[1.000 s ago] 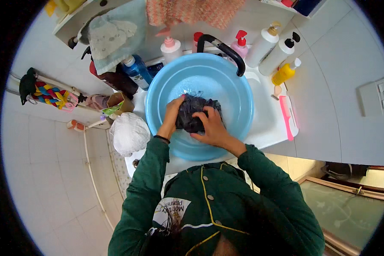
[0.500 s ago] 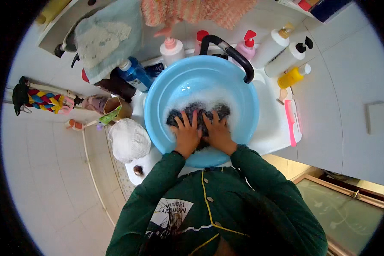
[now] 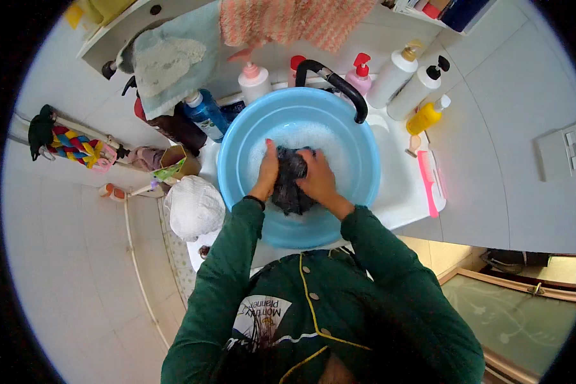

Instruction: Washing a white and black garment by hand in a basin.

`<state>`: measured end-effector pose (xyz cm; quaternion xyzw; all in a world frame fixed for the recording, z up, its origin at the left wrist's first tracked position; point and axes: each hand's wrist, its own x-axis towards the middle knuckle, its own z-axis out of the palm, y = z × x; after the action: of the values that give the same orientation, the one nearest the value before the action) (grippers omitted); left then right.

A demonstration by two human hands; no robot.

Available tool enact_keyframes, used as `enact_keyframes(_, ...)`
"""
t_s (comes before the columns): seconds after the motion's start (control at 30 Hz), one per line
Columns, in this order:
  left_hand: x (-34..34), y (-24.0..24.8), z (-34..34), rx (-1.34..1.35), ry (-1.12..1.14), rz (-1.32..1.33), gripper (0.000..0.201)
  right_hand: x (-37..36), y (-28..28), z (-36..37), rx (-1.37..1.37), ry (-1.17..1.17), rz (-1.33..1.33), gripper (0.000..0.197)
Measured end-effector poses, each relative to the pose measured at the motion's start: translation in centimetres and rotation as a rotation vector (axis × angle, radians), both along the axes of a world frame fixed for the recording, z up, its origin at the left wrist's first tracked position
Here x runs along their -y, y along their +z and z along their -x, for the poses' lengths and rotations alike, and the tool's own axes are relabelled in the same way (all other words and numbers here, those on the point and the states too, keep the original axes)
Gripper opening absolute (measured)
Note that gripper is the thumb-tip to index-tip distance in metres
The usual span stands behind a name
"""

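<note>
A dark, wet piece of cloth (image 3: 292, 182) lies bunched in foamy water inside a light blue plastic basin (image 3: 299, 238). Along the cloth's left side, my left hand (image 3: 267, 171) presses with its fingers together, seen nearly edge-on. My right hand (image 3: 318, 180) curls over the right side of the bundle, fingers bent onto it. Between them the two hands hold the cloth squeezed into a compact lump. What kind of garment it is cannot be made out. White suds (image 3: 313, 136) float mostly beyond the hands.
The basin sits on a white sink (image 3: 397, 185) under a black curved faucet (image 3: 339, 83). Pump bottles, including a yellow one (image 3: 428, 115), line the back and right. A pink comb (image 3: 427, 182) lies at right. A blue bottle (image 3: 206, 115) and white cloth cap (image 3: 195, 208) stand left.
My hands were spread flat on the cloth. They have since turned inward and gathered it from both sides into a smaller, taller bundle. The view has shifted slightly.
</note>
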<state>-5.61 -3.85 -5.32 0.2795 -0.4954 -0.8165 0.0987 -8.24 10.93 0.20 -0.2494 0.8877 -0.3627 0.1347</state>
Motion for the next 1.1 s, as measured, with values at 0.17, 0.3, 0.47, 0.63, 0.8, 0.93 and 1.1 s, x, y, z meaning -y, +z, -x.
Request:
enact_keyframes(0.17,-0.9,5.0,-2.0,0.127,-0.008,-0.333,0.046,-3.7,2.7,-3.9,-0.441,0.395,0.086,0.059)
enact_keyframes(0.3,-0.5,5.5,-3.7,0.079,0.008,-0.161,0.039,-5.3,1.0,-5.5,-0.481,0.486,0.131,0.059)
enact_keyframes(0.47,-3.7,4.4,-7.3,0.159,-0.354,1.428,0.055,-6.1,-0.3,-5.4,-0.416,0.184,-0.078,0.084)
enact_keyframes(0.63,-6.0,1.1,-8.5,0.365,-0.437,1.736,0.060,-4.1,-1.3,-3.8,-0.239,0.246,-0.507,0.107)
enact_keyframes(0.8,-5.2,-0.7,-4.4,0.395,-0.320,1.786,0.057,-2.7,-3.8,-0.6,-0.191,0.163,-0.475,0.112)
enact_keyframes(0.93,-4.3,-1.6,-1.6,0.381,-0.269,1.767,0.053,-2.1,-4.5,2.1,-0.298,0.122,-0.507,0.100)
enact_keyframes(1.1,1.2,-3.5,0.9,0.143,-0.072,1.325,0.036,0.7,-2.6,2.1,0.002,-0.124,-0.092,0.067)
